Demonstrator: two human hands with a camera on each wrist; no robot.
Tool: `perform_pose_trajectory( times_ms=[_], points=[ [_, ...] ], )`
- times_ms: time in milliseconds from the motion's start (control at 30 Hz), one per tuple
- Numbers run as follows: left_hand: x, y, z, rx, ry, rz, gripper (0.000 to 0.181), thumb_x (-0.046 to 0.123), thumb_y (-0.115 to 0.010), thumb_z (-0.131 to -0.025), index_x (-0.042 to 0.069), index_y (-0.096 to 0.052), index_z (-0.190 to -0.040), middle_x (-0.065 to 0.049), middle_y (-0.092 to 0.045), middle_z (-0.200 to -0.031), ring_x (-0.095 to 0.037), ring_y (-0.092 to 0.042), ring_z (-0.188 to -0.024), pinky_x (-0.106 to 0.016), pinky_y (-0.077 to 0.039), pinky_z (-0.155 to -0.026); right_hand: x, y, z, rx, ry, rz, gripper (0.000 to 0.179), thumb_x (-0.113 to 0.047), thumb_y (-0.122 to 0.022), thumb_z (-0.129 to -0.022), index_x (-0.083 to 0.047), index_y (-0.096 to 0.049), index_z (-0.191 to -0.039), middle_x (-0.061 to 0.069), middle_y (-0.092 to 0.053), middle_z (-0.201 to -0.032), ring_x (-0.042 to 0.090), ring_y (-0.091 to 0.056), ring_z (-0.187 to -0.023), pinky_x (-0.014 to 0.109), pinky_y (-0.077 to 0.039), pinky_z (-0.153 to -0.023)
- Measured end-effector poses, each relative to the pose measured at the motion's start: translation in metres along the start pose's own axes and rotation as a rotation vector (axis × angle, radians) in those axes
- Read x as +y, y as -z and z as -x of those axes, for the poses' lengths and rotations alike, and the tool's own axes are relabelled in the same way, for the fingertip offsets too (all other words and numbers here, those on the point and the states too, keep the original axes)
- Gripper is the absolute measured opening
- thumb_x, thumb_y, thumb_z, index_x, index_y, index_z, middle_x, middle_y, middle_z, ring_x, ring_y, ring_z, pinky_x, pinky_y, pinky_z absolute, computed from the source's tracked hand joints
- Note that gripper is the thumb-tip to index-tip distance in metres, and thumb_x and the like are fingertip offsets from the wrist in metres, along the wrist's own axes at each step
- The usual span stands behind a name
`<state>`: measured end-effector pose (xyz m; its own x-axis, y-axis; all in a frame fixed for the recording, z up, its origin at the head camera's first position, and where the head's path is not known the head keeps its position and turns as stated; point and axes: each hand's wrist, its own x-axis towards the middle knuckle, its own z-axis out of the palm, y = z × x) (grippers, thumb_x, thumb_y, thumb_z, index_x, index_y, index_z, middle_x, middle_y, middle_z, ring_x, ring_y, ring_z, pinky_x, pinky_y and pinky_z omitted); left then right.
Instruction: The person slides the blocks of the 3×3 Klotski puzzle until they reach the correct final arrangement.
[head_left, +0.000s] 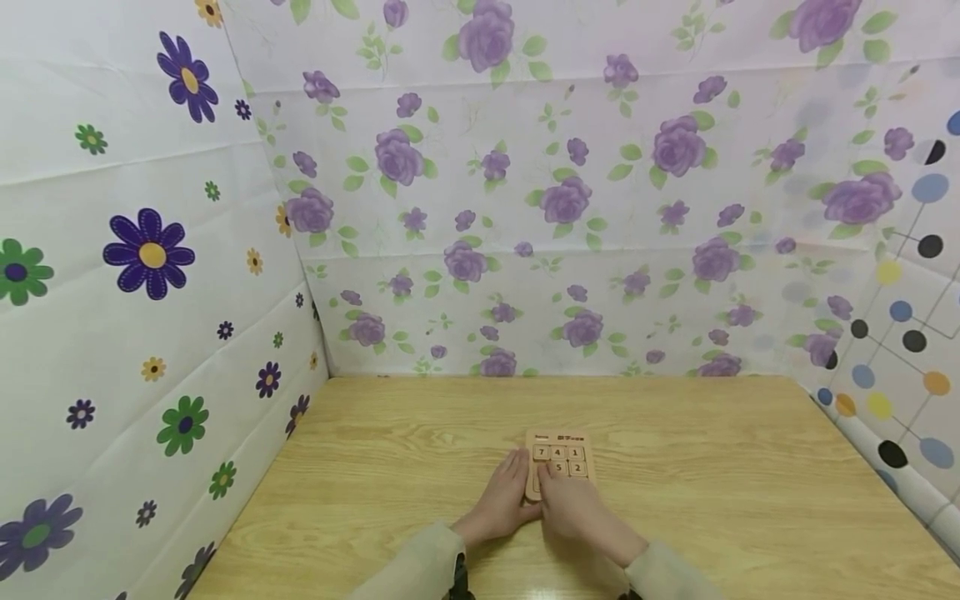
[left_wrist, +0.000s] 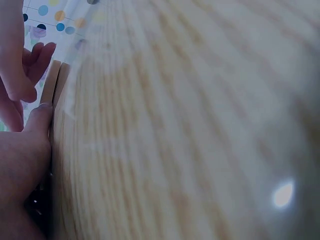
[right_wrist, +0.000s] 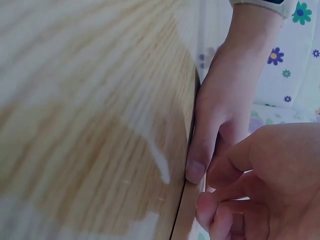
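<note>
A wooden number sliding puzzle [head_left: 586, 442] lies flat on the table, with tiles 7, 4 and 1 in its top row and 5 and 2 visible below. My left hand [head_left: 501, 497] holds the board, its fingers along the left edge and its thumb at the near edge. In the right wrist view, that thumb [right_wrist: 195, 170] presses the board's side. My right hand [head_left: 573, 502] lies over the lower part of the board, a fingertip at the tiles left of the 5. It hides the lower tiles. Its fingers [right_wrist: 223, 220] are loosely bent in the right wrist view.
The wood-grain table [head_left: 712, 467] extends to both sides of the puzzle. Behind it hangs a cloth with purple roses [head_left: 566, 200]. A daisy-print cloth [head_left: 150, 333] stands at the left, and a dotted cloth [head_left: 915, 367] at the right.
</note>
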<state>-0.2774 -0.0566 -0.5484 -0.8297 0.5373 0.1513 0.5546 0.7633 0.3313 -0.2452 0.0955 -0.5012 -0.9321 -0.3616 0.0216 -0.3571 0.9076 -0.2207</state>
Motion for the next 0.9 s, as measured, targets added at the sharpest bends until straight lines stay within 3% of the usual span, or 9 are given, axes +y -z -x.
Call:
perform_pose_trajectory(
  times_ms=[100,300,467,900],
  points=[
    [-0.001,-0.001,-0.001,0.006,-0.008,-0.009,0.088,0.045,-0.062,-0.092,-0.012,-0.024,-0.147,-0.027,-0.027,-0.155,-0.038,-0.025,-0.146,-0.047,-0.026,-0.119,0.0,0.002,-0.004,0.005,-0.017,0.004,0.052,-0.018,-0.056,-0.094,0.007,-0.046,-0.138,0.028,-0.048,-0.141,0.034,-0.065,-0.105,0.04,-0.059,-0.07],
    [0.0,-0.003,-0.001,-0.001,-0.01,-0.022,0.09,0.044,-0.065,-0.09,-0.012,-0.024,-0.147,-0.026,-0.027,-0.155,-0.037,-0.025,-0.146,-0.046,-0.027,-0.119,0.0,0.001,-0.009,0.047,-0.027,0.013,0.047,-0.016,-0.054,-0.095,0.007,-0.049,-0.136,0.026,-0.051,-0.139,0.037,-0.066,-0.102,0.046,-0.059,-0.074],
    [0.001,-0.003,-0.001,-0.01,-0.001,-0.025,0.09,0.043,-0.065,-0.09,-0.012,-0.023,-0.148,-0.026,-0.027,-0.155,-0.036,-0.025,-0.146,-0.045,-0.027,-0.119,0.0,-0.001,-0.012,0.057,-0.034,0.007,0.046,-0.016,-0.054,-0.095,0.007,-0.05,-0.135,0.026,-0.052,-0.138,0.032,-0.067,-0.09,0.043,-0.059,-0.068],
    [0.0,-0.001,-0.002,-0.001,0.01,-0.018,0.089,0.045,-0.063,-0.091,-0.011,-0.024,-0.148,-0.025,-0.028,-0.155,-0.036,-0.025,-0.146,-0.045,-0.026,-0.12,0.001,-0.003,-0.013,0.041,-0.045,0.01,0.046,-0.017,-0.054,-0.095,0.004,-0.051,-0.136,0.023,-0.052,-0.139,0.037,-0.064,-0.108,0.046,-0.058,-0.075]
  ],
)
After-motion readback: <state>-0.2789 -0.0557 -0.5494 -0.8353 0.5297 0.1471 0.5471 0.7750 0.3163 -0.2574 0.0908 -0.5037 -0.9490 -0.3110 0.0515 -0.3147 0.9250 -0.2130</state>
